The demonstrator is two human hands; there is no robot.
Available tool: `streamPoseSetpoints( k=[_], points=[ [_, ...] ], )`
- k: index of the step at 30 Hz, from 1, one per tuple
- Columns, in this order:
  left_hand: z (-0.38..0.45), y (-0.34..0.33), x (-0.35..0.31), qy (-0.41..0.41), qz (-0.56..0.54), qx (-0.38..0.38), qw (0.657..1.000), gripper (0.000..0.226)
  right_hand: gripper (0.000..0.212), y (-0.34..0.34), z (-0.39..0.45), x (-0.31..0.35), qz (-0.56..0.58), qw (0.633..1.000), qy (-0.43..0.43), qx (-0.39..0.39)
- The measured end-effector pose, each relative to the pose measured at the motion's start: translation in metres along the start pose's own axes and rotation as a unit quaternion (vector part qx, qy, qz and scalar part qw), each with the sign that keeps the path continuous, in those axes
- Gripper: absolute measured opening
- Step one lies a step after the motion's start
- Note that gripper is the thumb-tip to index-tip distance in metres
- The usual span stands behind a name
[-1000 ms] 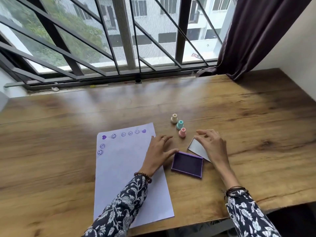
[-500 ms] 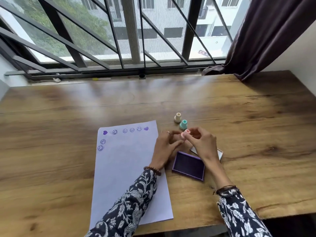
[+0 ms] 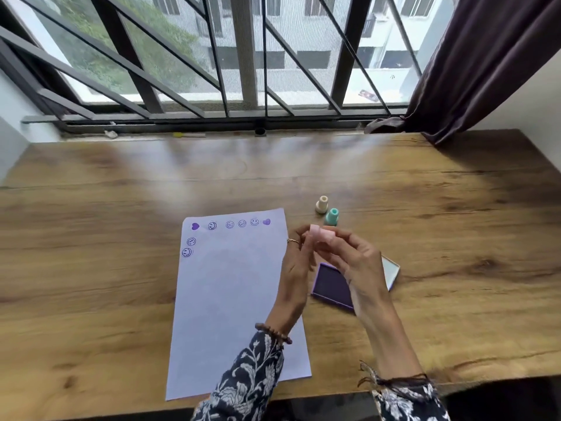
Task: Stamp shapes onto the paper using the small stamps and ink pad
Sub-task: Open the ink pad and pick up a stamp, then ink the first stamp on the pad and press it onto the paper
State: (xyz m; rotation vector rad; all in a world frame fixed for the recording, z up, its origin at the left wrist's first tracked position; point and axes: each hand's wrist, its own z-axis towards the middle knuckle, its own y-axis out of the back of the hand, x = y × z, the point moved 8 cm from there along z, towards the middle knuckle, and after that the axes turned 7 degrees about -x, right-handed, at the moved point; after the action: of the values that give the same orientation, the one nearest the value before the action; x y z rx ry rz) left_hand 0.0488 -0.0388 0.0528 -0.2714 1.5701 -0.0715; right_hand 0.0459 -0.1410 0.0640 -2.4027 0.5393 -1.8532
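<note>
A pale lilac sheet of paper [image 3: 236, 299] lies on the wooden table [image 3: 121, 284], with purple hearts and smiley prints along its top edge and upper left side. Both hands hold a small pink stamp [image 3: 319, 234] raised above the table, just right of the paper's top corner. My right hand [image 3: 355, 262] grips its body. The fingertips of my left hand [image 3: 296, 268] pinch its left end. Below my hands lies the open purple ink pad [image 3: 332, 284], partly hidden by my right wrist. A cream stamp [image 3: 322, 204] and a teal stamp [image 3: 331, 216] stand upright behind.
The ink pad's lid [image 3: 391, 270] lies to the right of the pad. A barred window [image 3: 243, 56] runs along the table's far edge, and a dark curtain [image 3: 473, 62] hangs at the back right. The table's near edge sits just under my sleeves.
My right hand left the lid and picked up the pink stamp from beside the teal one. My left hand came off the paper and joined it. Both hands lifted the stamp.
</note>
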Motion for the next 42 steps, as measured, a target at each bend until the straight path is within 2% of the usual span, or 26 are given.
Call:
streamPoseSetpoints(
  k=[2, 6, 10, 13, 17, 21, 25, 28, 31, 33, 36, 37, 40, 42],
  points=[
    [-0.004, 0.002, -0.012, -0.042, 0.032, 0.013, 0.999, 0.015, 0.027, -0.002, -0.004, -0.006, 0.036, 0.998, -0.036, 0.024],
    [-0.008, 0.004, -0.026, -0.071, 0.038, 0.025, 0.996, 0.017, 0.036, -0.008, -0.009, -0.012, 0.131, 0.984, -0.1, 0.062],
    [-0.013, 0.001, -0.042, -0.111, 0.054, 0.031, 0.992, 0.021, 0.026, -0.013, -0.012, -0.017, 0.232, 0.96, -0.136, 0.083],
    [-0.014, 0.0, -0.044, -0.1, 0.026, 0.028, 0.994, 0.021, 0.027, -0.019, -0.016, -0.021, 0.295, 0.936, -0.166, 0.094],
    [-0.014, -0.003, -0.044, -0.068, -0.029, 0.052, 0.996, 0.021, 0.055, -0.02, -0.021, -0.03, 0.349, 0.912, -0.199, 0.079],
    [-0.004, 0.012, -0.038, -0.058, 0.007, 0.018, 0.998, 0.025, 0.058, -0.012, -0.023, -0.034, 0.364, 0.903, -0.22, 0.061],
    [0.007, 0.028, -0.019, -0.033, 0.093, 0.0, 0.995, 0.027, 0.067, 0.0, -0.027, -0.035, 0.396, 0.886, -0.233, 0.063],
    [0.017, 0.031, -0.009, -0.064, 0.211, -0.008, 0.975, 0.028, 0.064, 0.008, -0.029, -0.036, 0.415, 0.877, -0.235, 0.062],
    [0.03, 0.023, 0.003, -0.107, 0.361, 0.004, 0.926, 0.031, 0.037, 0.019, -0.03, -0.04, 0.409, 0.881, -0.235, 0.034],
    [0.037, 0.016, 0.011, -0.134, 0.427, 0.025, 0.894, 0.032, 0.036, 0.025, -0.03, -0.043, 0.396, 0.889, -0.23, 0.018],
    [0.044, 0.011, 0.02, -0.155, 0.474, 0.033, 0.866, 0.031, 0.062, 0.037, -0.031, -0.049, 0.38, 0.898, -0.22, -0.013],
    [0.045, 0.01, 0.023, -0.155, 0.479, 0.033, 0.863, 0.03, 0.059, 0.042, -0.031, -0.053, 0.371, 0.903, -0.217, -0.03],
    [0.047, 0.01, 0.031, -0.147, 0.482, 0.033, 0.863, 0.029, 0.023, 0.056, -0.032, -0.062, 0.357, 0.908, -0.206, -0.075],
    [0.047, 0.009, 0.035, -0.147, 0.487, 0.036, 0.86, 0.028, 0.027, 0.059, -0.034, -0.066, 0.351, 0.91, -0.205, -0.08]
  ],
)
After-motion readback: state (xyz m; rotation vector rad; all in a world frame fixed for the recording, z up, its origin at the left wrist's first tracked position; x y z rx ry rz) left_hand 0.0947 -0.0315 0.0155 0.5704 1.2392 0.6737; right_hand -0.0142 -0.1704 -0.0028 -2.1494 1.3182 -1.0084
